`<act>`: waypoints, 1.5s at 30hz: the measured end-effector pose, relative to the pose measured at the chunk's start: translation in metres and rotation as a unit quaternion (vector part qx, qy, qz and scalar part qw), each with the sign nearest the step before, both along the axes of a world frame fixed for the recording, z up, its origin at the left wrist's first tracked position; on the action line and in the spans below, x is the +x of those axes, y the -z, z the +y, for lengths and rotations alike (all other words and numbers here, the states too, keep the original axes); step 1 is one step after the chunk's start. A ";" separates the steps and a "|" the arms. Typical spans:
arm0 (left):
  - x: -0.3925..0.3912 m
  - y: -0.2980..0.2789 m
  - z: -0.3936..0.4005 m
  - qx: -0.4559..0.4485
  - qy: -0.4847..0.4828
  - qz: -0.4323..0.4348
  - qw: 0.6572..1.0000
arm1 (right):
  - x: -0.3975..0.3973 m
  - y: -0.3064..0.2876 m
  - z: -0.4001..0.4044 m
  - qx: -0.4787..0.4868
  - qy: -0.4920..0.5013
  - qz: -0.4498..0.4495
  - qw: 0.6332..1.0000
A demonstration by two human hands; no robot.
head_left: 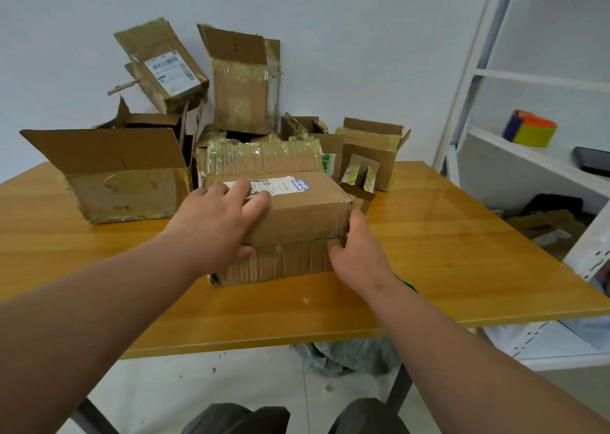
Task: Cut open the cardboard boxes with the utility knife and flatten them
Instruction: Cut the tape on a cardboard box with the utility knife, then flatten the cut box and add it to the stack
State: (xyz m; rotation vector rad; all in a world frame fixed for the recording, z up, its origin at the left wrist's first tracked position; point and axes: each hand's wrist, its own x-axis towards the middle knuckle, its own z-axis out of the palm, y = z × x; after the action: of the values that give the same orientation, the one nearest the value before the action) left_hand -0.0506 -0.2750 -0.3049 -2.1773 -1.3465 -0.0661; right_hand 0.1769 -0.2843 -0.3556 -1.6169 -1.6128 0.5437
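Labelled cardboard box (297,202) held at table (445,235) centre, stacked on flatter corrugated box (280,262). Left hand (214,222) laid over top left corner: fingers (254,202) slightly curled across shipping label (270,186), thumb pressed on near face. Right hand (359,248) set against right end; fingers hidden behind corner, grip cannot be told. Opened boxes (132,176) piled beyond fingertips, by wall. Green object (407,283) glimpsed behind right wrist, identity unclear.
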 end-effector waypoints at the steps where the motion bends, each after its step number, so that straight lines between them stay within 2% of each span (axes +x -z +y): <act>1: 0.000 -0.001 -0.002 -0.001 0.007 0.002 1.000 | 0.000 0.000 -0.001 0.000 0.000 0.001 1.000; 10: -0.010 -0.009 -0.007 0.009 0.076 0.007 0.997 | 0.001 0.000 -0.007 -0.014 -0.016 0.014 1.000; 15: -0.008 -0.037 -0.012 -0.067 0.066 0.019 0.995 | -0.001 0.000 -0.010 -0.019 -0.009 0.035 0.999; 20: -0.010 -0.058 -0.012 -0.142 0.056 -0.030 0.988 | -0.008 -0.004 -0.014 0.002 0.008 0.081 0.997; 25: -0.010 -0.061 -0.012 -0.173 0.054 -0.065 0.981 | -0.012 -0.009 -0.010 0.021 0.053 0.030 0.998; 30: -0.011 -0.065 -0.012 -0.187 0.044 -0.101 0.976 | -0.012 -0.010 -0.003 0.058 0.051 -0.037 0.996; 34: -0.011 -0.070 -0.013 -0.190 0.064 -0.209 0.957 | -0.003 -0.005 -0.004 0.074 0.075 -0.025 0.994; 37: -0.010 -0.070 -0.014 -0.198 0.040 -0.235 0.951 | -0.002 -0.002 -0.009 0.053 0.070 -0.012 0.996; 39: -0.009 -0.069 -0.011 -0.218 0.015 -0.312 0.925 | -0.005 -0.003 -0.009 0.029 0.068 0.023 0.997; 43: -0.010 -0.080 -0.003 -0.304 -0.062 -0.467 0.828 | -0.012 -0.006 -0.005 -0.016 0.089 0.049 0.995; 45: -0.015 -0.086 0.001 -0.302 -0.091 -0.461 0.829 | -0.014 -0.006 -0.001 -0.036 0.104 0.052 0.993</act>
State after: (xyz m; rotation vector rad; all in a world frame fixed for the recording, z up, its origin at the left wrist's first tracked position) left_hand -0.0659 -0.2739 -0.2186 -2.6314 -2.3559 -0.8116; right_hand 0.1624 -0.2856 -0.3496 -1.7560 -1.3426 0.5711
